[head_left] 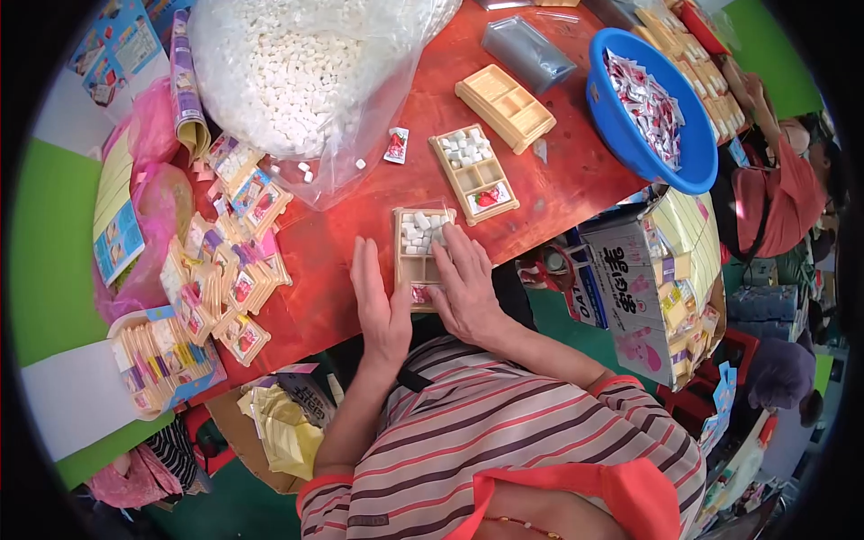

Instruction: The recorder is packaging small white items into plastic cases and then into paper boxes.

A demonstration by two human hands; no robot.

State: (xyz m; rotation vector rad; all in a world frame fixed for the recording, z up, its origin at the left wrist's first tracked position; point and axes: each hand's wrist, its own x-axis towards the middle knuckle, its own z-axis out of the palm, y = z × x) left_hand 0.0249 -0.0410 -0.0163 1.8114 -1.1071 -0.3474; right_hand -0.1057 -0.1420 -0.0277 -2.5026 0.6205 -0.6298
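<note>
In front of me lies a small cream compartment tray (412, 267), with white marshmallow-like pieces (417, 236) in its far part and a red-and-white sachet (420, 294) in its near part. My left hand (382, 310) is held flat along the tray's left side, fingers stretched and together. Over the tray's right side lies my right hand (466, 292), fingers extended near the white pieces and thumb by the sachet, partly hiding both. Just beyond, to the right, a second compartment tray (474, 174) holds white pieces and a strawberry-printed sachet.
A clear bag of white pieces (306, 81) takes up the far left. A stack of cream trays (506, 106) and a blue basin of sachets (601, 90) stand far right. Packed trays (225, 279) pile up at left. A carton (630, 297) is right of the red table (315, 297).
</note>
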